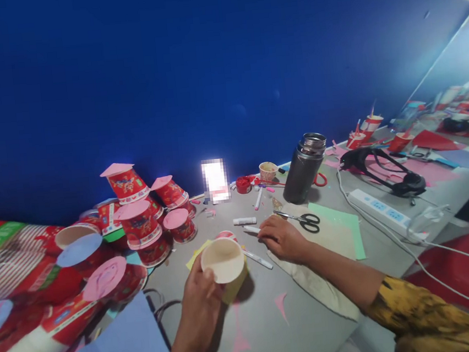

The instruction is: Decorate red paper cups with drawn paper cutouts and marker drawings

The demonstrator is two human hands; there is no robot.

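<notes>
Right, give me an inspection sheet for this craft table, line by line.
Surface: grey table, pink paper scraps on it.
Job's things: paper cup, open mouth towards the camera; white pen.
Clutter: red cups capped with pink discs, scissors, steel flask, glue stick.
Hands: left hand grips the paper cup; right hand rests by the white pen, grip unclear.
Cables: power strip, white cable trailing off it.
Surroundings: blue wall.

Dim overall, heavy blue cast. Blown-out white patch point(215, 180) left of steel flask point(304, 172), pixelated. Paper cup point(224, 260) below-left of flask throws soft shadow rightward. Far left of flask: red cups point(49, 282) smeared, stretched.
</notes>
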